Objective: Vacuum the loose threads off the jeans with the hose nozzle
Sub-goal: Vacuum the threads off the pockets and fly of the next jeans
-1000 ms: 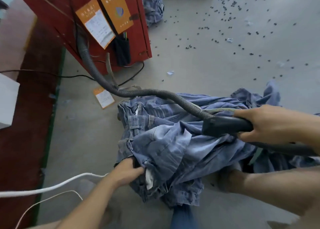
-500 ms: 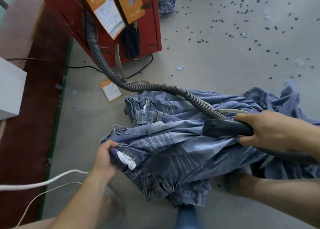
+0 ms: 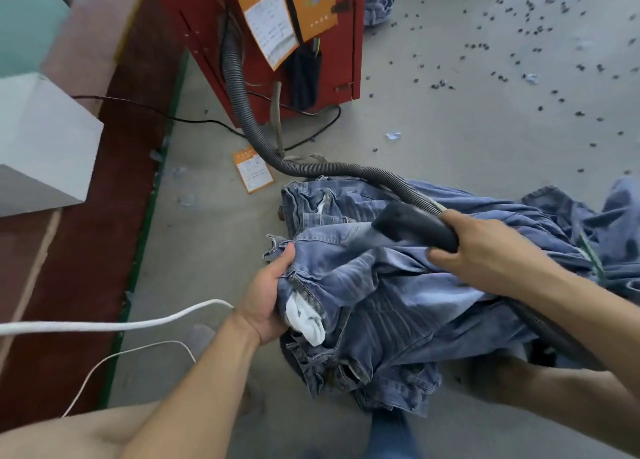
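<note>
**Vacuuming in progress, top pair only, most of the pile looks untouched**

Nearest: left hand (image 3: 268,299) at 7 o'clock of the pile, fingers and thumb curled round the waistband edge of the top jeans (image 3: 388,306), bunching the cloth. A white pocket lining (image 3: 306,316) hangs out just beside the palm.

Right hand (image 3: 491,250) comes in from 4 o'clock, wrapped round the black hose nozzle (image 3: 412,224), full-fist hold. The nozzle mouth points toward 10 o'clock and sits on or just above the denim near the waistband; blurred, so contact cannot be confirmed.

Status, my read: mid-pass on the upper area of the top pair. No loose threads are resolvable at this sharpness, so cleaned vs. not cleaned cannot be judged from the surface. The legs trailing to 3 o'clock and the layers underneath likely remain.

Further out: corrugated hose (image 3: 242,105) runs from the nozzle toward 11 o'clock, up to the red machine (image 3: 214,42). An orange tag (image 3: 252,172) lies on the floor beside the hose. At 1–2 o'clock, dark bits (image 3: 540,28) are scattered over the concrete.
</note>
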{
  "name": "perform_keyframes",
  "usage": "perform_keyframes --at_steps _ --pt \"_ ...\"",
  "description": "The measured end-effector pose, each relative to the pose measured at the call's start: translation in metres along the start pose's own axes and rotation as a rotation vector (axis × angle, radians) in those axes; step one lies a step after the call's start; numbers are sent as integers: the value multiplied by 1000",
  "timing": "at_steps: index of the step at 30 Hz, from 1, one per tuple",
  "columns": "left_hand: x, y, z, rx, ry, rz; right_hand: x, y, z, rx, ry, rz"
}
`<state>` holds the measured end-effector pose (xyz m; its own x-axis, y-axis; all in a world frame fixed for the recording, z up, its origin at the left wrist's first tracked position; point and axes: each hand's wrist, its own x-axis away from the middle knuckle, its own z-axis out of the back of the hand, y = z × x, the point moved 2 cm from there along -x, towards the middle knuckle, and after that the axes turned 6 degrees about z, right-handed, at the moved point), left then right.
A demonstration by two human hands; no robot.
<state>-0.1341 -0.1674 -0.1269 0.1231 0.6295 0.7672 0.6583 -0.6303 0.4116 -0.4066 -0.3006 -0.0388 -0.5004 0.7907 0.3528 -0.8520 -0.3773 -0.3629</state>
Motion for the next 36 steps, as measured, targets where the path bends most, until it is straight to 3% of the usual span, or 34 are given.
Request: perform_keyframes --at_steps 8,17,22,24,27,29,34,36 --pt "1 4 -6 -62 63 -171 41 -42 41 -156 -114 116" --pt "16 1 -24 45 -234 -150 50 -52 40 -286 -184 61" --pt "19 -1 -20 34 -252 -128 25 -39 46 -506 59 -54" --pt "18 0 -18 49 -242 -137 35 -32 60 -517 -37 -34" --pt "16 1 -17 56 -226 -125 54 -35 60 -274 -244 11" --pt "14 1 -16 73 -225 -109 50 -45 47 -217 -285 29" --pt "17 1 -14 31 -226 -104 20 -41 41 -431 -4 -49" --pt "17 3 -15 33 -224 -107 29 -32 55 -449 -56 -70"
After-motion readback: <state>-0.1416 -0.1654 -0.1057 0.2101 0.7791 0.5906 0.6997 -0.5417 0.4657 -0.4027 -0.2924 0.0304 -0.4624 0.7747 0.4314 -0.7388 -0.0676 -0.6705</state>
